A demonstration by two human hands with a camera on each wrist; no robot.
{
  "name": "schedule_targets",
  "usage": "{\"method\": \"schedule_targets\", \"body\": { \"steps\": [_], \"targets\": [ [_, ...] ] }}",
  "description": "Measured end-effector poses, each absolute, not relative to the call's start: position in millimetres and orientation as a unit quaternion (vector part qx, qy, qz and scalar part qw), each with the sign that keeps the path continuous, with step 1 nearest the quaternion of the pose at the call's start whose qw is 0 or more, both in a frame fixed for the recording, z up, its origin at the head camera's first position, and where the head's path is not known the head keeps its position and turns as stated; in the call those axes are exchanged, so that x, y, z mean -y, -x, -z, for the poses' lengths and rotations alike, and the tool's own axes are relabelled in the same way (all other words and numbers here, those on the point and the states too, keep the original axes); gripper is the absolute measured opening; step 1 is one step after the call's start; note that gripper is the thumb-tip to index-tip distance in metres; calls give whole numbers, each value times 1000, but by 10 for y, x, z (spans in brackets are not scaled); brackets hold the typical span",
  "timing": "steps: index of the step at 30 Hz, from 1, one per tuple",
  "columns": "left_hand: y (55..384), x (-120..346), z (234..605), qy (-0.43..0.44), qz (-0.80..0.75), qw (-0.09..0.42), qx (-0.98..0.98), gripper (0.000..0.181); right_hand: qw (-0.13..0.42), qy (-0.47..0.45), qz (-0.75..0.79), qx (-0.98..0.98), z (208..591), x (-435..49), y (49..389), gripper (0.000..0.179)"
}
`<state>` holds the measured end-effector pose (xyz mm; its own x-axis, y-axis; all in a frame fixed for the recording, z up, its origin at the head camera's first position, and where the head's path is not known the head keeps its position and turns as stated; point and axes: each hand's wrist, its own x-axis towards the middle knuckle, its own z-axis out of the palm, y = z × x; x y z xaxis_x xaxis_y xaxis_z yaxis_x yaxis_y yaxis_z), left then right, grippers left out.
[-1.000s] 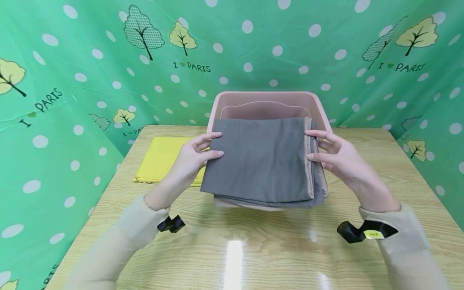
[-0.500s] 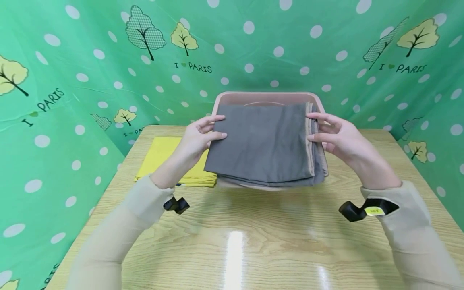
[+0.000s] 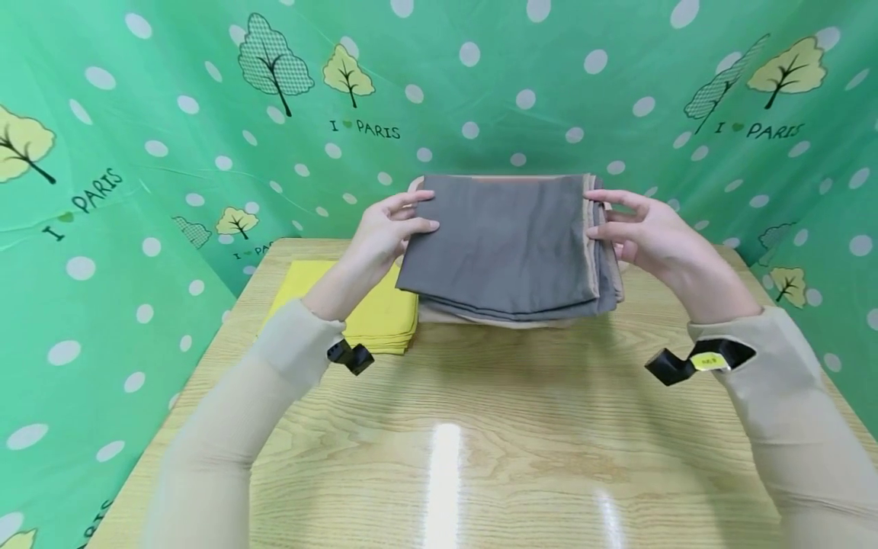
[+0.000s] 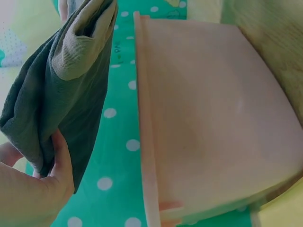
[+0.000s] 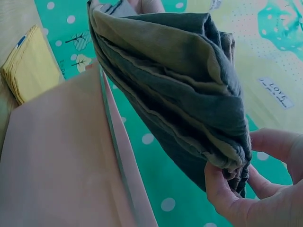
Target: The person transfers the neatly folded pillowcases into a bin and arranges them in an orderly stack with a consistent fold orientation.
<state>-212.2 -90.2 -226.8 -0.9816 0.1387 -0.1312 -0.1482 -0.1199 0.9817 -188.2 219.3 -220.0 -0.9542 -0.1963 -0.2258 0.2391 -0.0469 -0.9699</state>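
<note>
A folded dark grey cloth [image 3: 507, 244] with beige layers along its edges hangs between both hands. My left hand [image 3: 384, 229] pinches its left side, thumb in front and fingers behind. On the opposite side my right hand [image 3: 648, 232] grips the layered edge the same way; the thick stacked folds of the cloth [image 5: 175, 85] show in the right wrist view. Behind the cloth stands a pink plastic bin [image 4: 213, 109], mostly hidden in the head view. Both wrist views put the cloth above the level of the bin's rim, apart from the wall.
A folded yellow cloth [image 3: 384, 309] lies on the wooden table [image 3: 480, 381] to the left of the bin, partly behind my left forearm. A green dotted curtain [image 3: 480, 99] with tree prints hangs behind and along the sides of the table.
Both hands have raised the grey cloth up and away from me, and it now covers nearly all of the bin in the head view. The grips look the same.
</note>
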Motion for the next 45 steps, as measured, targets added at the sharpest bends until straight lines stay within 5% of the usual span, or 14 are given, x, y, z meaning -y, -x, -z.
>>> {"method": "schedule_targets", "body": {
  "steps": [45],
  "targets": [
    [2938,677,2210,81,-719,38,-689,42,171,-120,713,-669,2045,-2093,2677,70]
  ]
}}
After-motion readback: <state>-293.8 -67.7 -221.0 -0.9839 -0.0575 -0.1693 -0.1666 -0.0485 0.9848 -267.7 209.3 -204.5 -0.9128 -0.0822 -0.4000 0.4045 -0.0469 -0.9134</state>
